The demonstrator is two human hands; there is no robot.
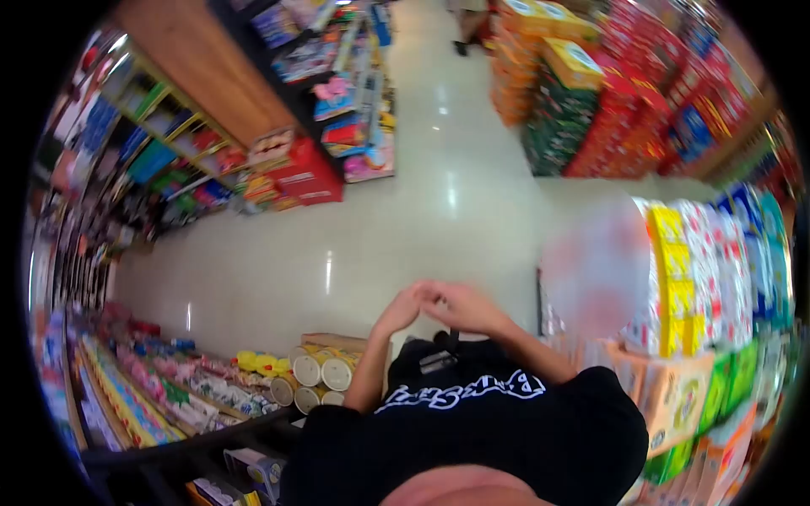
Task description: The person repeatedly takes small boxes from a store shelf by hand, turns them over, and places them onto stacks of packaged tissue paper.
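Here we are, looking down over a black shirt (540,430) with white lettering, and out in front of it the two hands come together: the left hand (407,305) and the right hand (462,307) meet at the fingers, above the pale floor (380,228). The fingers look bent, but they're blurred, so we can't tell whether they are closed on something small or simply touching; no item shows between them. Just below, a small dark object (439,361) lies against the shirt front, too unclear for us to name, and apart from the fingers. Nearest on the left, beside the left forearm, we have round tins (337,374) with pale lids, lying on their sides in a stack; over on the right, beyond the right arm, white-and-yellow packs (675,282) stand piled on boxes. Up ahead, red cartons (620,114) and a red box (308,173) flank the aisle. On progress, our judgement is that no handling of the goods is under way: neither hand touches tin, pack or carton, and we see no finished result. How much is left, this view doesn't let us call.
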